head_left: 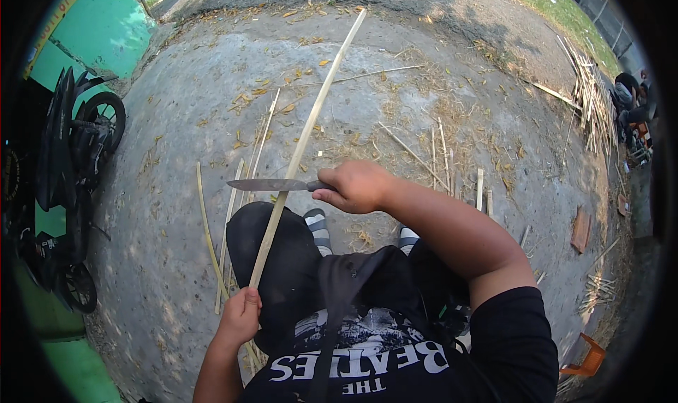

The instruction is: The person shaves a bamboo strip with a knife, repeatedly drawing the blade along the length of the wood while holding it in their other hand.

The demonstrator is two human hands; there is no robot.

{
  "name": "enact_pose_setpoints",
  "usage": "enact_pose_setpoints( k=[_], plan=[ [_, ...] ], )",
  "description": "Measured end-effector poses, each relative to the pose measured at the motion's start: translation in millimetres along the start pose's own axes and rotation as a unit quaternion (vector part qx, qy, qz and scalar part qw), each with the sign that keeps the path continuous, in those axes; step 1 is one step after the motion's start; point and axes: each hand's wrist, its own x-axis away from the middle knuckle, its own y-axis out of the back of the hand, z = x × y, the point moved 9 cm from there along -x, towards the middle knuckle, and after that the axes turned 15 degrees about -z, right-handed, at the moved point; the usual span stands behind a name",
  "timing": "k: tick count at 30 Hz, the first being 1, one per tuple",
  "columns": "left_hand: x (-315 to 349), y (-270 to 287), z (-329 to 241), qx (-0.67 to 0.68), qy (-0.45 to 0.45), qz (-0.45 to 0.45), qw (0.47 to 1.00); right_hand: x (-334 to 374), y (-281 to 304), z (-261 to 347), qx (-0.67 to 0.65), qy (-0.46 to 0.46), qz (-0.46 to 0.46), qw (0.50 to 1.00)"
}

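Observation:
My left hand (239, 317) is closed around the near end of a long, pale bamboo strip (311, 121), which slants up and away across my left knee. My right hand (355, 187) grips the dark handle of a knife (265, 185). The knife's blade points left and lies across the strip, a little above the knee; whether its edge bites into the strip, I cannot tell. Beside my left leg several thin strips (203, 212) lie on the ground.
Bamboo strips (438, 152) and dry leaves litter the concrete ahead. A motorbike (70, 135) stands at the left by a green wall (106, 32). At the right are a heap of strips (592, 96), a brick (581, 229), an orange plastic stool (587, 357) and another person (630, 99).

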Motion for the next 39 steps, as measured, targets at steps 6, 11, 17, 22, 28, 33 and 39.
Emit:
enact_pose_setpoints(
  k=[6,11,17,22,28,33,39],
  plan=[
    [5,-1,-28,-0.076,-0.100,-0.069,0.990,-5,14,-3,-0.001,0.028,-0.060,0.998],
    [8,0,-30,-0.098,-0.103,-0.065,0.988,0,7,14,0.016,0.016,-0.013,1.000],
    [10,-2,-35,-0.086,-0.126,-0.106,0.982,-8,23,-37,0.013,-0.077,-0.042,0.996],
    [12,0,-40,-0.112,-0.148,-0.114,0.976,0,6,20,-0.002,0.003,-0.004,1.000],
    [11,-2,-50,-0.159,-0.155,-0.122,0.967,-10,23,-36,-0.004,-0.063,-0.078,0.995],
    [17,-1,-48,-0.171,-0.166,-0.139,0.961,0,6,10,-0.012,0.006,-0.019,1.000],
    [16,-4,-57,-0.163,-0.174,-0.144,0.960,-8,15,-49,-0.006,-0.080,-0.058,0.995]
  ],
)
